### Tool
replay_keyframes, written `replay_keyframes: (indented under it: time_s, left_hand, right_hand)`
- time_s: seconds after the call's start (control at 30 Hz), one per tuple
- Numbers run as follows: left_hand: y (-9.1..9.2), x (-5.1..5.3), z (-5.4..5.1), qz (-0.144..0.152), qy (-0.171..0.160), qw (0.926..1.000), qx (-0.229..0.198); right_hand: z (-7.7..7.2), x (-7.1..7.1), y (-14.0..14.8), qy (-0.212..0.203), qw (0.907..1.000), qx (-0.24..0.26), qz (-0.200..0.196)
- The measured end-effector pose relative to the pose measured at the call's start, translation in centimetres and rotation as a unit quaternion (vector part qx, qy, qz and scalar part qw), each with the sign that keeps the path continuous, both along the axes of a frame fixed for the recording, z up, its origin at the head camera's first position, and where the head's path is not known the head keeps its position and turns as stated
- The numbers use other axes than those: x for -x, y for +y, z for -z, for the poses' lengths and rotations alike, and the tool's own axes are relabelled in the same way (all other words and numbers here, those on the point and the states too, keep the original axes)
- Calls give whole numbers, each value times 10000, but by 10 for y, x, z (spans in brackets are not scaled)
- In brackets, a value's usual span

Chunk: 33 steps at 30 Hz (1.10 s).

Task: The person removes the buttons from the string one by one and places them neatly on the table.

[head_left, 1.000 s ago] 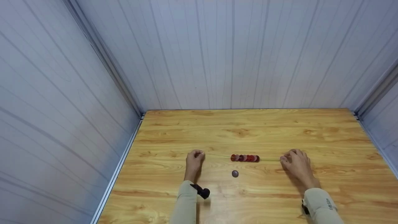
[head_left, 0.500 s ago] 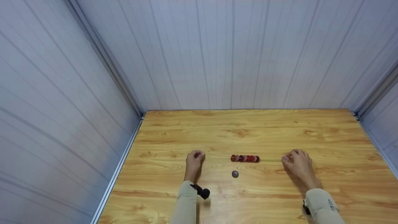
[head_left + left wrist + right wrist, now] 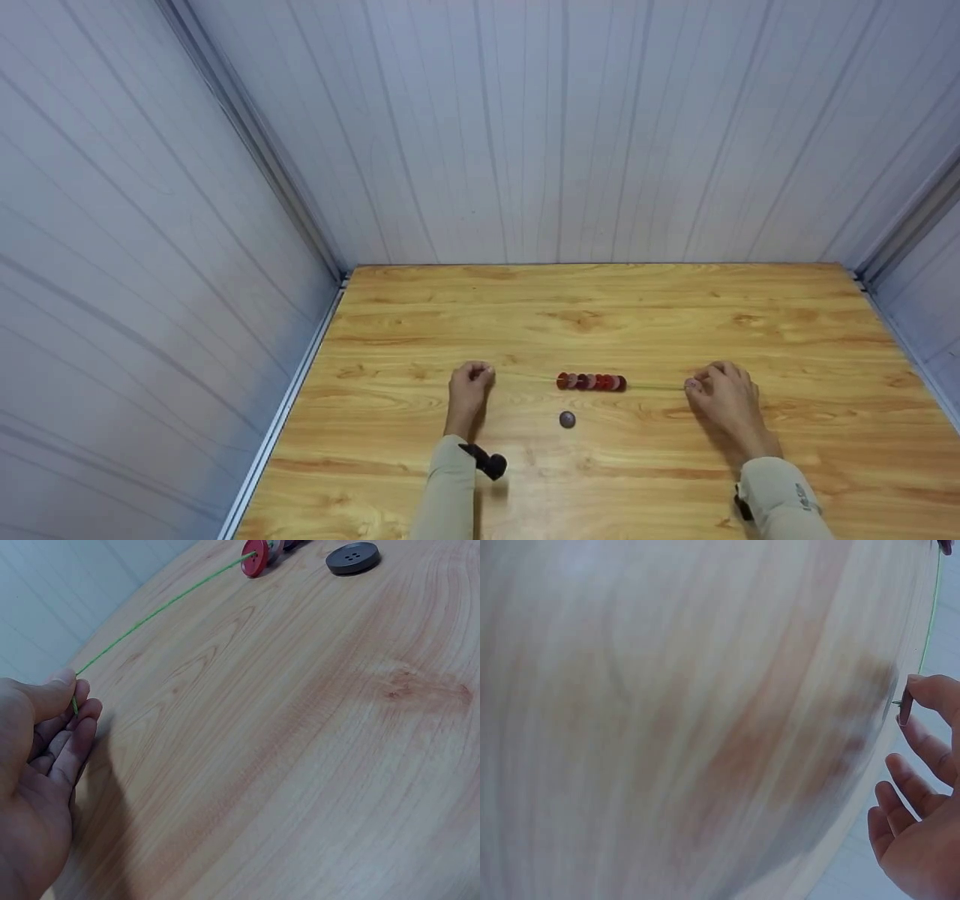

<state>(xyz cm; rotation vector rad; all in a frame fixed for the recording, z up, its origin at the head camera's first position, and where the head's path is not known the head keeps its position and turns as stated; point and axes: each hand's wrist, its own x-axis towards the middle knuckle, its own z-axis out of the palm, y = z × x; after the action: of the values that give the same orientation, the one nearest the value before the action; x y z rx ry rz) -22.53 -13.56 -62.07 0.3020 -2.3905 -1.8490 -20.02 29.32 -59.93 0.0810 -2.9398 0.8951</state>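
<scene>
A green string [image 3: 157, 611] runs between the two hands, with a row of red, pink and dark buttons [image 3: 591, 382] threaded on its middle. My left hand [image 3: 468, 386] pinches one end between thumb and forefinger; a short tail hangs below the thumb. My right hand [image 3: 726, 399] pinches a small brownish button [image 3: 906, 705] edge-on between thumb and forefinger, at the string's other end. A bit of green string pokes out beside that button, and the other right fingers are loosely bent. Closer to me than the row lies a loose dark grey four-hole button [image 3: 352, 558].
Both hands work over a wood-grain table [image 3: 600, 480]. Pale panelled walls [image 3: 525, 135] rise along its back and sides. A black wrist camera [image 3: 491, 465] sticks out from the left sleeve.
My right hand has shifted a little to the right, lengthening the stretch of string between it and the button row. The left hand, the row and the loose button stay about where they were.
</scene>
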Motion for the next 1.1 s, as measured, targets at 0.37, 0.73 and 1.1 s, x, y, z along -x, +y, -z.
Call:
replay_keyframes:
  time_s: [0.37, 0.73, 1.1]
  left_hand:
    - [0, -1, 2, 84, 116, 9998, -171]
    - [1, 0, 2, 10, 65, 10000, -10]
    - [0, 2, 2, -15, -1, 9999, 119]
  right_hand:
    - [3, -2, 3, 166, 9995, -264, 112]
    - [3, -3, 3, 176, 9994, -259, 119]
    - [1, -5, 8, 180, 9997, -153, 116]
